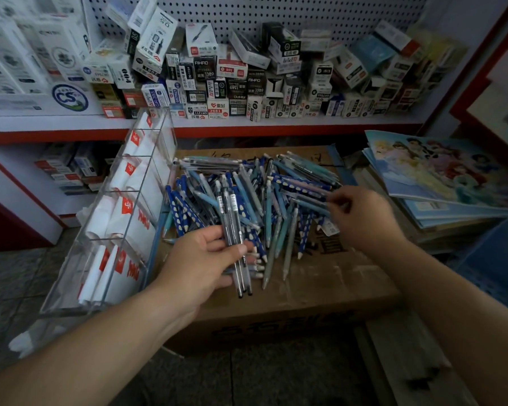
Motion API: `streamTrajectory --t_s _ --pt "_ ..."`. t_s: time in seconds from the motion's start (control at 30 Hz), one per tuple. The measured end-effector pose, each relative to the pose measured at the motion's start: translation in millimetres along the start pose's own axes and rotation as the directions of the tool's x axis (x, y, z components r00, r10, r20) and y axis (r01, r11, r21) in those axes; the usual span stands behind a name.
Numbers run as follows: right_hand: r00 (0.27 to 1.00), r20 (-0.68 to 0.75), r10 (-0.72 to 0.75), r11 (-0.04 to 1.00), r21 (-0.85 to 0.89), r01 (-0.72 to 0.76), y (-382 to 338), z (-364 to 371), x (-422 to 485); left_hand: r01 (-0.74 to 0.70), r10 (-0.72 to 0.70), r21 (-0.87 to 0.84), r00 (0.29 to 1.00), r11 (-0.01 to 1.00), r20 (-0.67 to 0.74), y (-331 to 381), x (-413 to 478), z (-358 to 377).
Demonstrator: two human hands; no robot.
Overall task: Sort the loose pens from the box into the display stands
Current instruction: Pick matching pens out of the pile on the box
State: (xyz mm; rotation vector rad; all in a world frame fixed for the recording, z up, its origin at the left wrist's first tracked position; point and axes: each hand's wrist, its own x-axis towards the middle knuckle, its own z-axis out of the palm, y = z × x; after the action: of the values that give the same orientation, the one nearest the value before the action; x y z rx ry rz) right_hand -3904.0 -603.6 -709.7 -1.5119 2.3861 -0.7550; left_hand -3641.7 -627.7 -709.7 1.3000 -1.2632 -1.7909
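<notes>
Head view: sorting looks barely begun, with most pens heaped on the box.
Left grip is curled round a few grey pens; right grip pinches a blue pen in the heap. Just beside the box, the stand shows only white paper inserts and no pens I can see, so nearly everything is left to do.

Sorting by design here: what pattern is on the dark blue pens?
The dark blue pens carry pale drop-shaped spots along the barrel; head view shows it.
</notes>
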Motion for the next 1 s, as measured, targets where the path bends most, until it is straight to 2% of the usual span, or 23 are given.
streamTrajectory --t_s 0.07,0.17,0.23,0.4,0.57,0.67,0.73,0.83,0.9,1.0 --pt "0.996 -0.004 0.091 0.986 -0.142 -0.090 22.7 -0.4 18.1 0.013 -0.014 0.006 1.000 1.000 0.012 -0.9 0.2 -1.0" --pt "0.988 0.090 0.126 0.960 -0.262 -0.099 38.0 9.0 27.3 0.025 -0.025 0.029 0.999 0.999 0.029 -1.5 0.0 -1.3" --pt "0.988 0.106 0.114 0.960 -0.266 -0.082 41.6 15.9 28.0 0.025 -0.026 0.036 0.999 0.999 0.027 -0.8 1.3 -0.3" --pt "0.998 0.045 0.036 0.982 -0.184 -0.027 44.3 19.7 23.4 0.035 -0.036 0.052 0.999 0.998 0.016 -0.8 3.2 3.5" --pt "0.994 0.072 0.080 0.991 -0.117 -0.071 46.3 20.9 17.0 0.039 -0.041 0.089 0.999 0.995 0.020 -1.6 -1.6 5.5" --pt "0.999 -0.006 0.043 0.999 0.016 -0.043 38.7 10.9 10.7 0.043 -0.046 0.104 0.999 0.994 0.028 -0.2 -3.5 6.2" --pt "0.997 -0.066 0.044 0.978 0.208 -0.029 26.2 -2.0 3.7 0.034 -0.039 0.125 0.999 0.992 0.036 0.9 -3.8 6.1" --pt "0.993 -0.073 0.096 0.819 0.573 -0.037 5.1 -23.8 -11.1 0.026 -0.032 0.133 0.999 0.991 0.041 2.2 -3.2 5.7" --pt "0.994 -0.079 0.074 0.760 0.650 -0.005 -5.2 -32.2 -20.9 0.017 -0.023 0.129 0.999 0.991 0.043 2.6 -3.2 5.6" --pt "0.999 0.024 -0.028 0.763 0.647 0.006 -18.5 -31.5 -32.5 0.003 -0.008 0.140 0.999 0.990 0.041 2.6 -4.4 6.7"
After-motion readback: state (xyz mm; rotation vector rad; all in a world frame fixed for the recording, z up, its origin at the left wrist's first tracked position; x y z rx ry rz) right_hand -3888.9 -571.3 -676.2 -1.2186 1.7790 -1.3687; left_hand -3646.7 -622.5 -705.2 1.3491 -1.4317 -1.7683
